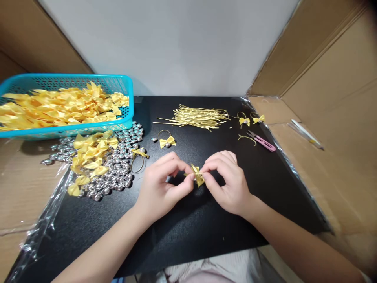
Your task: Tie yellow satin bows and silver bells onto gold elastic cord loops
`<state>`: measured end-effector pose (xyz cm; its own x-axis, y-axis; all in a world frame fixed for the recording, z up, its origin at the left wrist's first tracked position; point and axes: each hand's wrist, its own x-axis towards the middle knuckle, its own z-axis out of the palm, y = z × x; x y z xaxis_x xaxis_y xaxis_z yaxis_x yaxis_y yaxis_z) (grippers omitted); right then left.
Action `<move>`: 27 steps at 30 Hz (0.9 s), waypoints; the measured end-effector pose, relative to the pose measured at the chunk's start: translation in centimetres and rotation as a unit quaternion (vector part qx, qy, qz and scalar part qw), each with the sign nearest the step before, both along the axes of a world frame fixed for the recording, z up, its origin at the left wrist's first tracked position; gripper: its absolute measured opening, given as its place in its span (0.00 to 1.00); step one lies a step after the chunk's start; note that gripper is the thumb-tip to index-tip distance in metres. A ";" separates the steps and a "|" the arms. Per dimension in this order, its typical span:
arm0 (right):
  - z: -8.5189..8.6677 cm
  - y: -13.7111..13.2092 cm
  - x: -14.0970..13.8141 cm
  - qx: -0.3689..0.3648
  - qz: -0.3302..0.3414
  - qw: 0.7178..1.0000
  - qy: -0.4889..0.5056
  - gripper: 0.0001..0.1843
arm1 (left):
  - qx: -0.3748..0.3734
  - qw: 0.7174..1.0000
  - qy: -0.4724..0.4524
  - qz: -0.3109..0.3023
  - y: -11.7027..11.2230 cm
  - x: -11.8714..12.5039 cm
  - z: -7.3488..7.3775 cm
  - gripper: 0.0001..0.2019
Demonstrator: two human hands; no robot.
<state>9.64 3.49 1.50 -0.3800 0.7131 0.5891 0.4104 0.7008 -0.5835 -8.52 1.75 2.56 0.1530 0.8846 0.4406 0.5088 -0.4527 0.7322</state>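
My left hand (160, 184) and my right hand (228, 181) meet over the middle of the black tabletop (176, 236). Both pinch a small yellow ribbon bow (197, 175) with a gold tie around it, fingertips pressed together on either side. A finished bow on a gold loop (167, 140) lies just beyond my hands. A bundle of gold wire ties (197, 116) lies further back.
A teal basket (129, 114) full of yellow bows stands at the back left. Silver beads (118, 165) and loose bows (91, 153) are heaped in front of it. Pink snips (262, 141) and two finished bows (250, 120) lie at the right. Cardboard walls (330, 118) flank the table.
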 end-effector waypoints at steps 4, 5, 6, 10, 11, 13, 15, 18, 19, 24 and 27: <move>0.0 -0.1 -0.1 -0.056 0.019 0.998 0.031 0.06 | -0.044 0.998 -0.036 0.014 0.0 0.2 0.0 0.08; 0.0 -0.1 -0.1 -0.065 0.022 0.997 0.033 0.06 | -0.057 0.997 -0.043 0.015 0.1 0.2 0.0 0.08; 0.0 -0.1 -0.1 -0.071 0.024 0.997 0.035 0.06 | -0.068 0.996 -0.048 0.017 0.1 0.2 0.0 0.08; 0.0 0.0 0.3 -0.076 0.021 0.996 0.043 0.07 | -0.074 0.996 -0.049 0.021 0.1 0.1 0.0 0.08; 0.0 0.1 0.4 -0.072 0.016 0.996 0.045 0.08 | -0.069 0.996 -0.046 0.021 0.1 0.1 0.0 0.08; 0.1 0.1 0.5 -0.057 0.004 0.997 0.044 0.10 | -0.054 0.998 -0.037 0.018 0.1 0.2 0.0 0.07; 0.2 0.1 0.5 -0.037 -0.003 0.999 0.036 0.09 | -0.035 0.999 -0.021 0.012 0.1 0.2 -0.1 0.07; 0.4 0.1 0.3 0.009 -0.014 1.000 0.003 0.05 | -0.009 1.000 0.007 0.006 0.1 0.2 -0.3 0.06; 0.5 0.2 0.3 0.033 -0.019 0.999 -0.013 0.05 | -0.002 1.000 0.017 0.004 0.1 0.2 -0.3 0.06; 0.3 0.3 0.3 0.136 -0.035 0.987 -0.073 0.05 | 0.020 0.998 0.061 -0.002 0.0 0.1 -0.3 0.05; 0.2 0.3 0.3 0.138 -0.037 0.987 -0.079 0.06 | 0.019 0.997 0.071 -0.003 0.0 0.0 -0.3 0.05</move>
<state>9.98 3.82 1.72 -0.4360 0.5629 0.7022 0.5370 0.7888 -0.2989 -8.49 1.72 2.26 0.2218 0.8661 0.4479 0.6029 -0.4828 0.6351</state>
